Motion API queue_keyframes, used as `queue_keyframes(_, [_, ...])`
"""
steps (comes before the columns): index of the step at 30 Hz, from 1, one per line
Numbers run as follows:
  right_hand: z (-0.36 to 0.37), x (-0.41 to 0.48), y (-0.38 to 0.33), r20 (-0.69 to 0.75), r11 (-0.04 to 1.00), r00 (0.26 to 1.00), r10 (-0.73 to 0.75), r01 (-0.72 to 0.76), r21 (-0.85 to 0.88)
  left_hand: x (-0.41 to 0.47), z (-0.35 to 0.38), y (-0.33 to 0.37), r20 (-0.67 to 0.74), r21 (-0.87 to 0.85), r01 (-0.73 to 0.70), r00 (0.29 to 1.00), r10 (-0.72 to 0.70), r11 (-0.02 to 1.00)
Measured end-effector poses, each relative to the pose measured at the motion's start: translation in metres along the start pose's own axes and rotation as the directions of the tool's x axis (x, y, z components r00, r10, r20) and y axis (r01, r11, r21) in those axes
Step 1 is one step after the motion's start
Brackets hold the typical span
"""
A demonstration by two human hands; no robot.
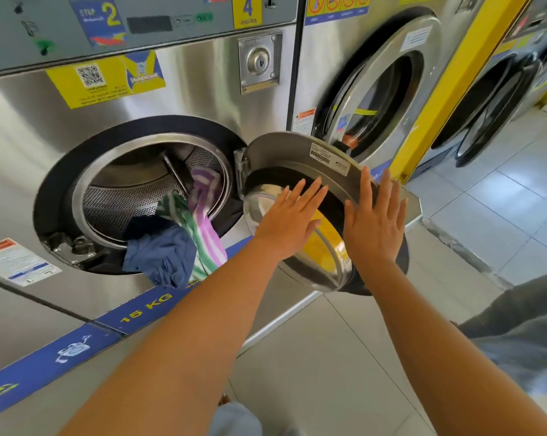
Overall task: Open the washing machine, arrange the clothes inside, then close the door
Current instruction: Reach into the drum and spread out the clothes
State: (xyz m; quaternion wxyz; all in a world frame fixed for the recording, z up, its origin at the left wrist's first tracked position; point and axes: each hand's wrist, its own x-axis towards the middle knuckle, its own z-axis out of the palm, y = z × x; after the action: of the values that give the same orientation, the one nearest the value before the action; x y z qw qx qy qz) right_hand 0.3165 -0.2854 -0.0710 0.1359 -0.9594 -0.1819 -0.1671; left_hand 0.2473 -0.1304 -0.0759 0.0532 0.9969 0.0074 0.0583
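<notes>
Both open hands, left hand (289, 220) and right hand (376, 221), lie flat on the round steel glass-windowed door (297, 152); the overhanging blue and striped clothes (184, 240) should be tucked inside before closing.

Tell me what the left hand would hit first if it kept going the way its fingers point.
The left hand lies flat, fingers aimed up and right across the open door. Going straight on, it would likely meet the door's dark inner ring and metal rim first, though depth is unclear.
</notes>
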Motion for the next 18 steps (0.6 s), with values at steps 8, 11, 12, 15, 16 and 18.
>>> queue_keyframes(8, [0.009, 0.007, -0.010, -0.060, 0.996, 0.995, 0.077, -0.079, -0.035, 0.007, 0.008, -0.013, -0.068, 0.010, -0.093, 0.993, 0.093, 0.996])
queue_keyframes(11, [0.013, 0.005, -0.026, -0.098, 0.996, 0.992, 0.076, -0.080, -0.041, -0.002, 0.017, -0.027, -0.095, -0.022, -0.063, 0.994, 0.061, 0.998])
queue_keyframes(12, [0.014, 0.006, -0.034, -0.100, 0.997, 0.993, 0.060, -0.065, -0.045, -0.005, 0.021, -0.034, -0.084, -0.045, -0.029, 0.996, 0.025, 0.999])
queue_keyframes(15, [0.019, 0.005, -0.062, -0.088, 0.996, 0.994, -0.064, 0.058, -0.072, -0.019, 0.032, -0.061, -0.041, -0.104, 0.056, 0.997, -0.060, 0.993])
queue_keyframes(16, [0.023, 0.004, -0.074, -0.076, 0.993, 0.992, -0.103, 0.098, -0.065, -0.025, 0.035, -0.070, -0.032, -0.115, 0.077, 0.996, -0.081, 0.990])
queue_keyframes(18, [0.035, -0.002, -0.100, -0.051, 0.986, 0.985, -0.167, 0.166, -0.035, -0.039, 0.040, -0.089, -0.026, -0.144, 0.140, 0.989, -0.145, 0.980])
